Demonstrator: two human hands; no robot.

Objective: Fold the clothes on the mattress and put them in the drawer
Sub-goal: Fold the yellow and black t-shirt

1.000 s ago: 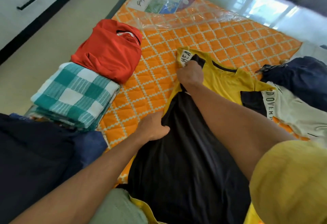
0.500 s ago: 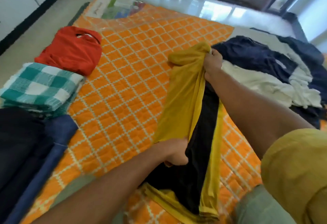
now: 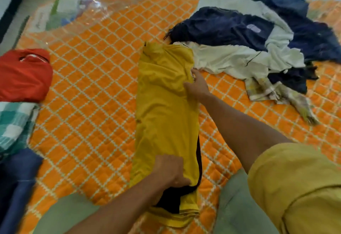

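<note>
An orange quilted mattress with a white lattice pattern fills most of the head view, its far left corner under a clear plastic cover. On its right part lies a loose heap of unfolded clothes: navy garments tangled with white ones, and a pale yellow checked cloth trailing from the near side of the heap.

Down the middle of the mattress lies a yellow and black T-shirt, folded lengthwise into a long narrow strip with the yellow side up and black fabric showing along its right edge and at the near end. Its far end touches the white garment of the heap.

At the left edge sit a folded red shirt, a folded teal checked cloth just nearer, and dark blue folded clothing nearest.

The right hand rests at the strip's right edge near the far end, fingers curled onto the yellow fabric. The left hand grips the near end, fingers curled round the yellow layer where it meets the black.
</note>
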